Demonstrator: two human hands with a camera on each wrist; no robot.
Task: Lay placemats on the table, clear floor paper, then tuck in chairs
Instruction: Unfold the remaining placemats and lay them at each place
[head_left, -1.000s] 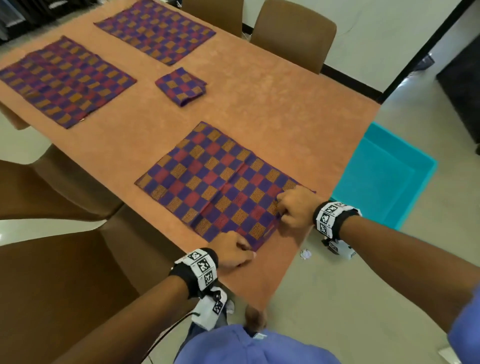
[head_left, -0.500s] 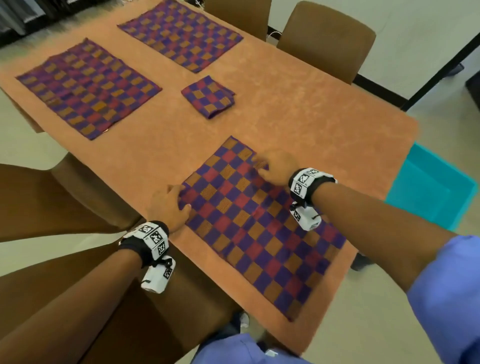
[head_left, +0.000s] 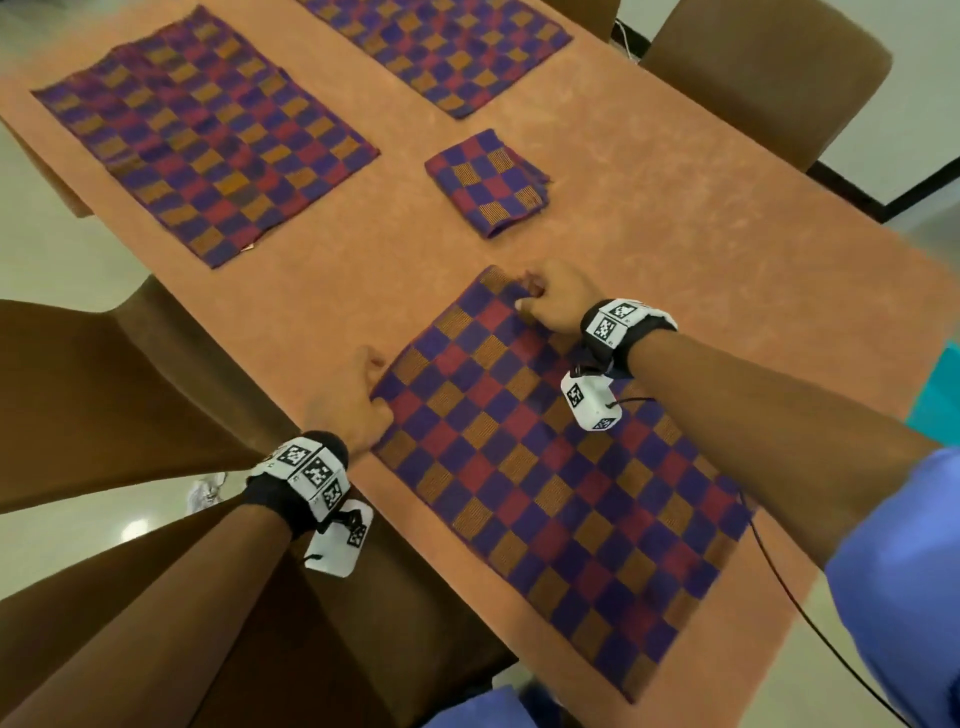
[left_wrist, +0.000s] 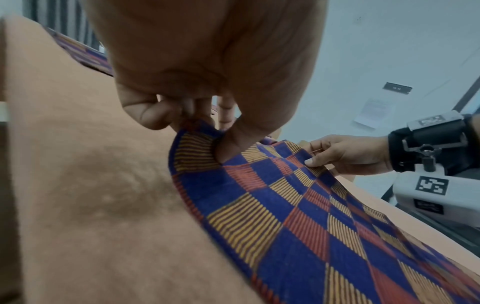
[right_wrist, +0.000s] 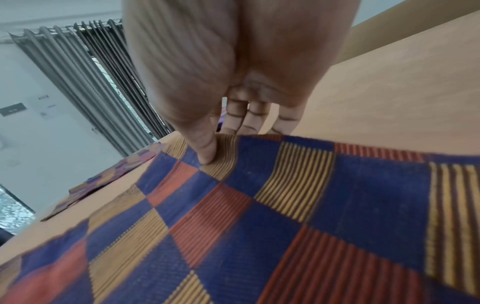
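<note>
A purple, red and orange checkered placemat (head_left: 561, 467) lies spread on the near end of the orange-brown table (head_left: 675, 218). My left hand (head_left: 374, 395) pinches its left far corner; the left wrist view shows thumb and fingers of that hand (left_wrist: 207, 131) closed on the slightly lifted cloth (left_wrist: 285, 216). At the other far corner my right hand (head_left: 524, 296) grips the edge. In the right wrist view the right hand (right_wrist: 221, 144) has its thumb on top of the mat (right_wrist: 259, 216) and its fingers behind the edge.
Two more mats (head_left: 208, 130) (head_left: 447, 47) lie flat farther along the table, with a folded one (head_left: 488, 182) between them. Brown chairs stand at the left (head_left: 104, 389) and far right (head_left: 769, 78). Crumpled paper (head_left: 205, 493) lies on the floor; a teal bin (head_left: 940, 400) sits at right.
Both hands left the mat's near end and moved to its far corners, where they now pinch the cloth. My view has shifted closer over the table.
</note>
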